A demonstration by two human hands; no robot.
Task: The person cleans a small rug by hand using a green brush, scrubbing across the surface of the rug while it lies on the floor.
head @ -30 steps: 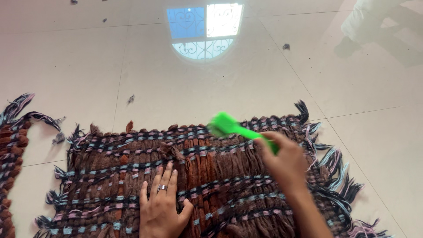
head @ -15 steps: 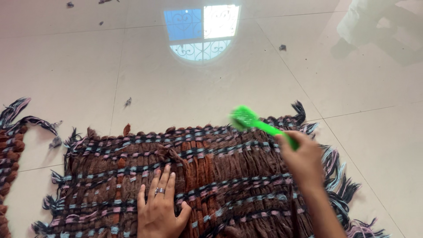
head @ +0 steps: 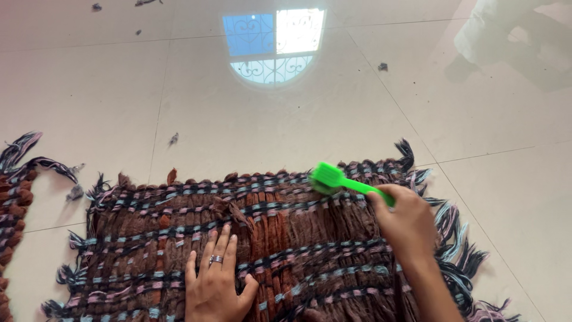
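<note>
Floor: glossy pale tiled floor (head: 250, 119) with thin grout lines, mirroring an arched window (head: 273, 45); wide bare tile beyond the rug's far edge and to its right.
Rug: brown woven rug (head: 298, 238) with blue, pink and black cross-bands, lying flat on the floor; far edge runs across mid-frame, near edge cut off by the bottom of the view.
Fringe: dark, blue and pink fringe (head: 459, 250) spreads off the rug's right edge onto the tile.
Second rug: part of a similar piece (head: 15, 197) at the left edge, just apart from the main rug.
Lint: small dark tufts (head: 173, 139) scattered on the tile beyond the rug.
Brush: bright green brush (head: 333, 179), head down on the rug near its far edge, handle slanting back to the right.
Right hand: right hand (head: 405, 220) reaches in from lower right, fingers closed around the brush handle.
Left hand: left hand (head: 215, 286) lies palm-down on the rug's near middle, fingers open and together, thumb out, ring (head: 218, 259) on one finger.
</note>
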